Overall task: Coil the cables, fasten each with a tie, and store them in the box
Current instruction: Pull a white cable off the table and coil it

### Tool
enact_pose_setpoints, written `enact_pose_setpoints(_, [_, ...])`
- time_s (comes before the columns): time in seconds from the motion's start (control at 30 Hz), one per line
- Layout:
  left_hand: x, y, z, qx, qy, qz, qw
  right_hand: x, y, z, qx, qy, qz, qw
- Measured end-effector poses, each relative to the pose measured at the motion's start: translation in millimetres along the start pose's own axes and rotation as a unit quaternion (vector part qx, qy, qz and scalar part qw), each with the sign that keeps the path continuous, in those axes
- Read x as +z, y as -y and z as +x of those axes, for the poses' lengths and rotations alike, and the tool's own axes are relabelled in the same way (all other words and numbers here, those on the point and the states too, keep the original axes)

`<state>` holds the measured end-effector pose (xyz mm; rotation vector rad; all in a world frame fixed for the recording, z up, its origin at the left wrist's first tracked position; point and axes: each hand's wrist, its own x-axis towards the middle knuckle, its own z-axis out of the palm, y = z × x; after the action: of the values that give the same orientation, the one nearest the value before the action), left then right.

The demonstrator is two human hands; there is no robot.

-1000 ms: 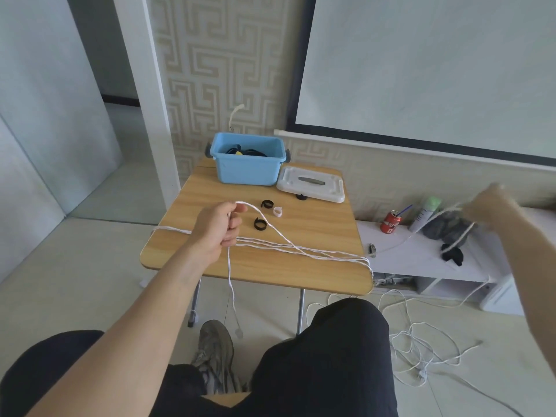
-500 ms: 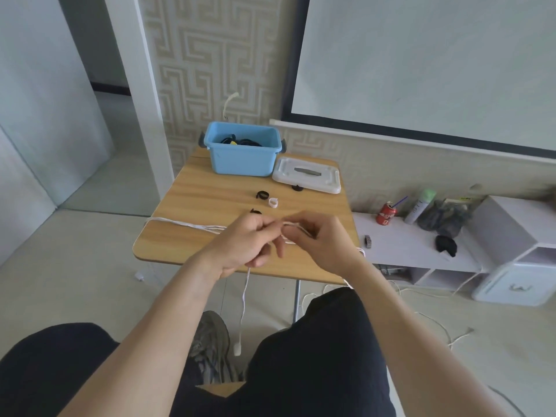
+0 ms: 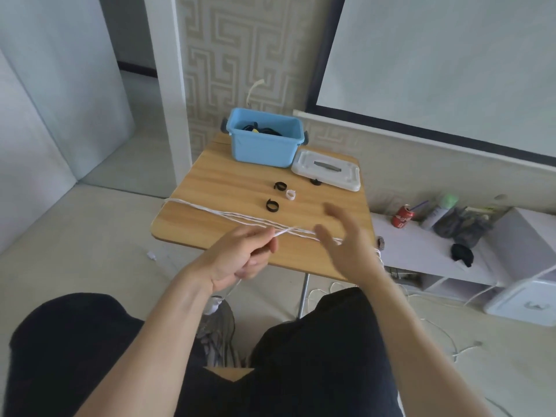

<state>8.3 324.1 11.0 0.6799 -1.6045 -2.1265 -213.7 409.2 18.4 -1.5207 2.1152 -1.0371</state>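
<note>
Left hand: we find the left hand [image 3: 240, 260] over the near edge of the light wooden table [image 3: 228, 182], fingers curled, pinching several strands of the thin white cable [image 3: 228, 214] between thumb and fingertips.
Right hand: the right hand [image 3: 346, 245] hovers just right of the left, fingers spread and blurred; we see nothing held in it.
Cable run: we note the white strands lying side by side across the tabletop, from its left edge to the pinch and on under the right hand; one end with a small white plug [image 3: 214, 305] hangs below the left hand, and more cable lies loose on the floor at right.
Ties: two black loop ties [image 3: 272, 205] and one white loop tie [image 3: 290, 194] sit on the table beyond the strands, apart from them; a further black tie [image 3: 315, 182] touches the lid's near edge.
Box: the open light-blue plastic box [image 3: 264, 145] stands at the table's far edge, with dark coiled cables inside.
Lid: the white rectangular lid [image 3: 328, 170] lies flat just right of the box.
Surroundings: a low white shelf [image 3: 427, 245] to the right carries a red drink can [image 3: 402, 217].
</note>
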Motion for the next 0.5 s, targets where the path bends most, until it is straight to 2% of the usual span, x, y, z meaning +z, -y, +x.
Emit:
enact_pose_setpoints(0.03, [4.1,1.8,-1.4,0.005,0.003,-0.02,1.0,14.6,11.9,-7.8,-0.022,0.073,0.044,0.996])
enact_pose_setpoints(0.07, [7.4,3.0,-2.7,0.014,0.004,-0.045,0.999,28.2,18.8,-13.1,-0.034,0.111,0.06,0.991])
enact_pose_setpoints(0.1, [9.9,5.1,-3.4,0.025,0.006,-0.079,0.997,38.6,25.5,-16.1,-0.046,0.11,0.082,0.99])
enact_pose_setpoints(0.17, [11.2,11.6,-6.1,0.045,0.015,-0.163,0.986,57.5,27.0,-20.6,-0.037,0.042,0.126,0.99])
enact_pose_setpoints(0.2, [9.2,15.4,-7.5,0.046,0.017,-0.189,0.981,64.4,27.6,-22.1,-0.004,0.003,0.168,0.986])
enact_pose_setpoints(0.27, [4.3,22.9,-10.9,0.024,0.017,-0.174,0.984,68.6,26.2,-19.7,0.083,-0.054,0.252,0.963])
enact_pose_setpoints(0.33, [-0.5,30.9,-17.4,-0.025,0.031,-0.109,0.993,62.2,25.9,-11.4,0.211,-0.124,0.315,0.917])
enact_pose_setpoints(0.4, [-3.2,37.7,-21.7,-0.065,0.051,-0.069,0.994,51.0,23.2,-1.3,0.315,-0.205,0.361,0.853])
enact_pose_setpoints(0.43, [-4.8,40.4,-22.7,-0.077,0.056,-0.069,0.993,47.2,21.9,2.6,0.337,-0.23,0.369,0.835])
enact_pose_setpoints(0.5, [-9.1,42.2,-24.0,-0.098,0.058,-0.075,0.991,46.8,19.8,6.9,0.346,-0.246,0.362,0.83])
